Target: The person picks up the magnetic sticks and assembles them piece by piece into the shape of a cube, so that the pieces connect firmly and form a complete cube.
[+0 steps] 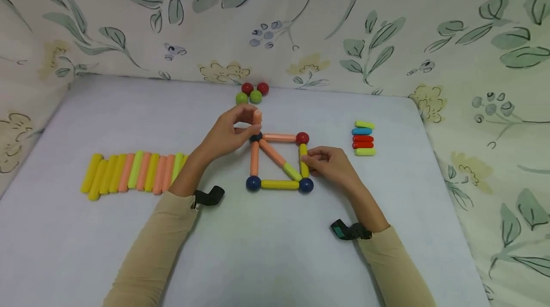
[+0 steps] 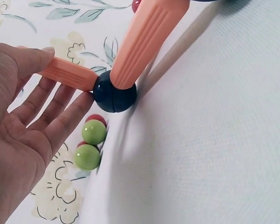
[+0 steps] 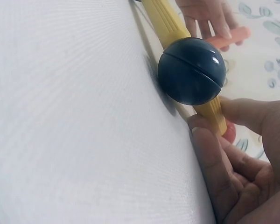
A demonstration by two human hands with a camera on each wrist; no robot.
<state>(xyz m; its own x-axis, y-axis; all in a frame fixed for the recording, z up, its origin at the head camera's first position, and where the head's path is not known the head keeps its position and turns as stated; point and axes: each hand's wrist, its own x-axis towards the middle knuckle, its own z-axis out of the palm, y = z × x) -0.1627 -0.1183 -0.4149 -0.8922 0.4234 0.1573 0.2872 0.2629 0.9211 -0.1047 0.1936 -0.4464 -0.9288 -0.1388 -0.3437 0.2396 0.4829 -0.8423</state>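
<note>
A square of sticks and balls lies on the table. Its corners are a dark blue ball [image 1: 256,137] at far left, a red ball [image 1: 302,138] at far right and two dark blue balls at the near side. An orange and light green diagonal [image 1: 275,154] crosses it. My left hand [image 1: 227,132] pinches an orange stick [image 2: 70,74] that stands up from the far left ball, its lower end against the ball in the left wrist view. Between thumb and fingers, my right hand [image 1: 332,166] holds the yellow stick [image 1: 304,154] forming the square's right side.
On the left lies a row of yellow, orange and light green sticks [image 1: 129,173], partly behind the left forearm. Several red and green balls [image 1: 255,97] sit at the table's back edge. Short sticks [image 1: 363,138] in green, blue and red lie at the right. Floral cloth surrounds the table.
</note>
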